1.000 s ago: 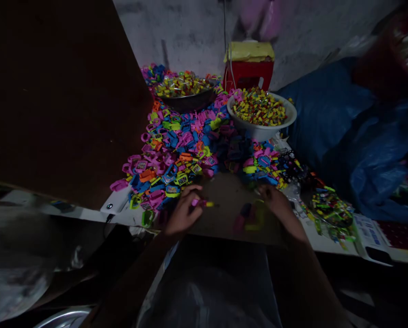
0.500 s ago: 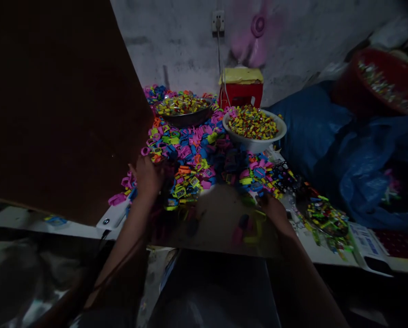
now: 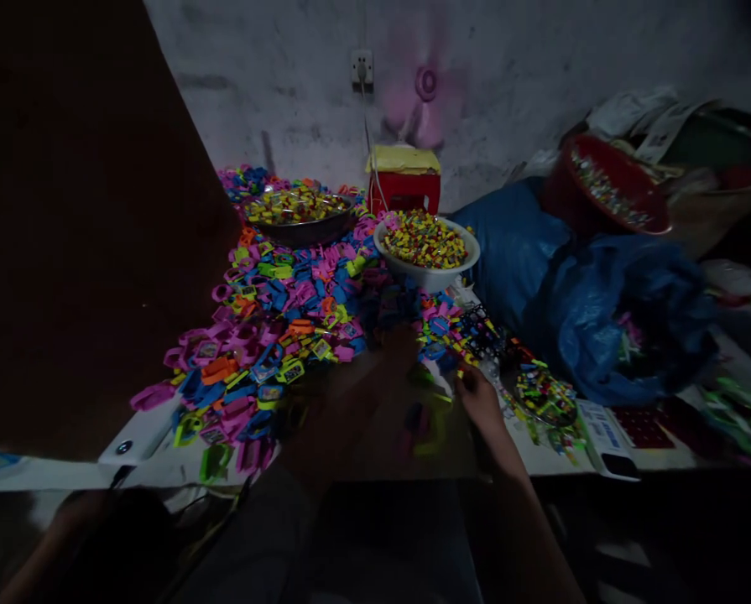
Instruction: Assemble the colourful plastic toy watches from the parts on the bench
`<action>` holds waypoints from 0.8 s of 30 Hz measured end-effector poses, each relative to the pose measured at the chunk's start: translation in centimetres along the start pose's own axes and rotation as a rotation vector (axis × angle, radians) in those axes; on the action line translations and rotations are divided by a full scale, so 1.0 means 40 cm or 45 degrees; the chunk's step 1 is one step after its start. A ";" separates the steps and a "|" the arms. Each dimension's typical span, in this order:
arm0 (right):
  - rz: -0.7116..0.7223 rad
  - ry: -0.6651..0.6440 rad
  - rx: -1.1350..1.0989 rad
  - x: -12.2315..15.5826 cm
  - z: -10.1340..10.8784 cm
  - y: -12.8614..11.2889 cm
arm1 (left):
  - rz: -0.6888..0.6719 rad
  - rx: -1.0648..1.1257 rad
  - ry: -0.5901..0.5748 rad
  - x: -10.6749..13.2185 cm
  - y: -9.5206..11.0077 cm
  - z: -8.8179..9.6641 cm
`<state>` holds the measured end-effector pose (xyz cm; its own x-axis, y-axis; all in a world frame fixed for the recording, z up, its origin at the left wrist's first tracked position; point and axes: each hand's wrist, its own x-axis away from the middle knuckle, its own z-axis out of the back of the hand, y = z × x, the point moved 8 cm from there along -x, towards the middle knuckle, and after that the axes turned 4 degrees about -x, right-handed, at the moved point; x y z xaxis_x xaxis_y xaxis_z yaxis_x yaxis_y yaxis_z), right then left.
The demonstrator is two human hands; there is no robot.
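Note:
My right hand rests low over the table, fingers curled together at the edge of a small pile. A tiny yellow bit shows at its fingertips, too small to name. My left hand is a dark, smeared shape reaching across the shaded middle of the table; its fingers cannot be made out. Beside it spreads a heap of pink, blue, yellow and orange plastic toy-watch-like pieces. Between my arms lie a dim yellow frame-shaped piece and a dark pink and blue piece.
Behind the heap stand a dark metal bowl and a white bowl, both full of small yellow-red parts. A pink fan spins by the wall. Blue bags and a red tub crowd the right; a brown board blocks the left.
My left hand has left the heap's left side and swung right, into the middle. My right hand stays near the small pile. The view has turned right.

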<state>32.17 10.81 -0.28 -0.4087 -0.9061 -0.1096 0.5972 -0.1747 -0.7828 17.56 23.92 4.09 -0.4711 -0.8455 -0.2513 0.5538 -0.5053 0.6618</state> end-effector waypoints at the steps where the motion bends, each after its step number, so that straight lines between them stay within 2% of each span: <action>1: 0.023 0.007 -0.053 0.019 0.015 -0.012 | 0.020 0.042 -0.012 -0.003 -0.004 -0.007; 3: 0.052 -0.001 -0.194 0.059 0.039 -0.036 | 0.051 0.143 -0.050 0.014 -0.010 -0.017; 6: 0.037 -0.089 -0.479 0.120 0.045 -0.074 | 0.090 0.335 -0.127 0.090 -0.010 -0.014; 8: 0.032 -0.141 -0.608 0.160 0.031 -0.103 | 0.145 0.479 -0.148 0.161 -0.005 0.007; 11: 0.068 -0.156 -0.664 0.218 -0.002 -0.149 | 0.297 0.899 -0.160 0.265 0.008 0.055; 14: 0.114 -0.142 -0.721 0.272 -0.034 -0.197 | 0.420 1.282 -0.230 0.340 0.035 0.098; 17: 0.132 -0.105 -0.792 0.305 -0.047 -0.238 | 0.496 1.377 -0.272 0.386 0.055 0.130; 21: 0.118 0.029 -0.732 0.312 -0.031 -0.268 | 0.445 1.332 -0.115 0.418 0.068 0.168; 24: 0.134 0.141 -0.603 0.314 -0.011 -0.280 | 0.382 1.297 -0.076 0.441 0.084 0.174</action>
<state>20.05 1.55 6.86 -0.4496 -0.8583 -0.2472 0.2703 0.1330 -0.9535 6.34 8.51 6.81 -0.4588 -0.8878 0.0369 -0.1699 0.1284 0.9771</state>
